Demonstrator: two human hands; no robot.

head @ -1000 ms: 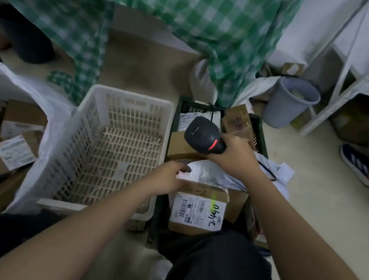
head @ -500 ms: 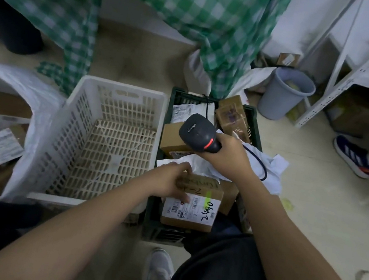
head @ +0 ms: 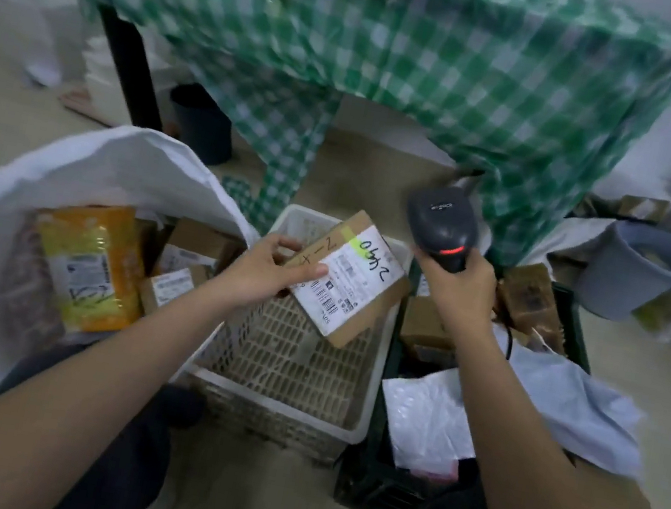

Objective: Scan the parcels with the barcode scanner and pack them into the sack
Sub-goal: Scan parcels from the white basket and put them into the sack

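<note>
Left hand holds a labelled parcel above the white basket; right hand grips the barcode scanner beside it.

The left hand (head: 265,271) pinches the cardboard parcel (head: 347,279) at its left edge, thumb on top, label up and tilted. The right hand (head: 456,282) curls round the handle of the barcode scanner (head: 442,224), its red light lit, just right of the parcel. Under the parcel stands the white basket (head: 368,399). Left of it the white sack (head: 85,165) gapes, with an orange packet (head: 92,265) and boxes inside. A dark crate (head: 579,337) of parcels sits right.
</note>
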